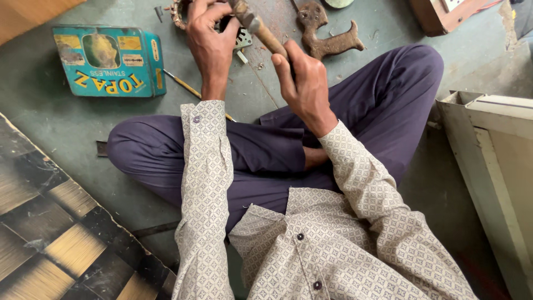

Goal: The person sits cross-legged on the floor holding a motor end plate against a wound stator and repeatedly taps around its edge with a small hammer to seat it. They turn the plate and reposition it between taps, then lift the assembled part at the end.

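I sit cross-legged on a grey-green floor. My right hand (pixel 304 83) grips the wooden handle of a hammer (pixel 262 32), whose head runs out of the top edge. My left hand (pixel 210 41) is closed over a small metal part (pixel 242 39) on the floor; a ring-shaped rusty piece (pixel 179 14) shows just behind it. What exactly the left fingers pinch is hidden by the hand.
A worn teal tin box (pixel 108 61) lies to the left. A thin wooden-handled tool (pixel 189 88) lies beside my left wrist. A rusty metal bracket (pixel 327 36) lies beyond my right hand. A white cabinet (pixel 494 150) stands at right, a dark patterned board (pixel 50 222) at lower left.
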Available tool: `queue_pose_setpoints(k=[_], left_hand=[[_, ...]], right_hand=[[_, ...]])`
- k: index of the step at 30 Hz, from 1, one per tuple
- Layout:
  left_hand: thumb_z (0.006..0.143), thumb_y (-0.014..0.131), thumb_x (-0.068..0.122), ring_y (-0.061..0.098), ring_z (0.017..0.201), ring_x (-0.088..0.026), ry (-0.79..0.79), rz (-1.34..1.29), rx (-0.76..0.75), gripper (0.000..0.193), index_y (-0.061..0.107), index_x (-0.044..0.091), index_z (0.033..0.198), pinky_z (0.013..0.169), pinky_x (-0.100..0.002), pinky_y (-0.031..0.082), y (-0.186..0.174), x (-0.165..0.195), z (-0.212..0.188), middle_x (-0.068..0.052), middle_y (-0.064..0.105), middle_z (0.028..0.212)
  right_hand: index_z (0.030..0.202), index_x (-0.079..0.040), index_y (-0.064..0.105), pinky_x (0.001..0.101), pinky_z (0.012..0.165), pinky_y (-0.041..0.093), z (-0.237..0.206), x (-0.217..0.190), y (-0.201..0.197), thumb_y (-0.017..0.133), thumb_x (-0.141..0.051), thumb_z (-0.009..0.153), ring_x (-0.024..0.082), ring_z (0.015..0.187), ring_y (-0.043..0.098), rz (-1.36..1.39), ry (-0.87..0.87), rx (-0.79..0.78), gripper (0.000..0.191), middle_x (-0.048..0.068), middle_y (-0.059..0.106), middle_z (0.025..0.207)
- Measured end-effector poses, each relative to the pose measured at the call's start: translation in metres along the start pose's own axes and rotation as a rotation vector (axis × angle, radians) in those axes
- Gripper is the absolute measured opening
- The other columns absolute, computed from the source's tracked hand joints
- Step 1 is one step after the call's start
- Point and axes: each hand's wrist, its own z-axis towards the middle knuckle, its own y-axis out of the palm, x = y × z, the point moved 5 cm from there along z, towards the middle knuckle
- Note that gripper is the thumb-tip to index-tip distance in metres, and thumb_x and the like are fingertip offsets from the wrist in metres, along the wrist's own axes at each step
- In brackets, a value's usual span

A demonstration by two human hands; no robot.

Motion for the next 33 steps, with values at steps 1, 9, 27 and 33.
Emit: queue_pose_setpoints(k=[1,9,27,33], left_hand=[[0.074,0.090,0.005,0.061,0.096,-0.028,0.002,0.067,0.007,0.021,0.077,0.003,0.090,0.088,-0.040,0.050,-0.001,0.001,0.000,-0.009,0.062,0.100],[0.073,0.094,0.014,0.053,0.107,-0.033,0.002,0.125,0.055,0.021,0.080,0.007,0.087,0.103,-0.045,0.042,-0.002,-0.005,-0.001,-0.012,0.054,0.103],[0.075,0.094,0.011,0.057,0.111,-0.033,-0.041,-0.015,-0.017,0.022,0.081,0.007,0.091,0.100,-0.042,0.045,-0.001,-0.003,0.001,-0.013,0.061,0.105],[0.079,0.091,0.010,0.062,0.105,-0.029,0.078,-0.041,0.046,0.019,0.077,0.002,0.089,0.096,-0.040,0.047,-0.007,0.011,0.005,-0.009,0.068,0.103]], right_hand=[[0.093,-0.001,0.053,0.0453,0.056,0.040,0.001,0.002,0.001,0.059,-0.027,0.113,0.038,0.059,0.055,-0.008,0.015,-0.004,0.033,0.018,0.049,0.066],[0.094,-0.001,0.058,0.0448,0.053,0.040,0.004,0.007,0.007,0.060,-0.029,0.111,0.037,0.058,0.056,-0.045,0.031,-0.022,0.032,0.017,0.054,0.067],[0.087,-0.001,0.050,0.0447,0.052,0.036,-0.003,0.014,0.002,0.060,-0.029,0.111,0.036,0.053,0.048,0.006,0.047,0.010,0.038,0.017,0.045,0.062],[0.086,0.000,0.053,0.0423,0.050,0.032,0.000,0.026,0.008,0.057,-0.031,0.111,0.025,0.049,0.038,0.052,0.148,-0.001,0.040,0.014,0.041,0.059]])
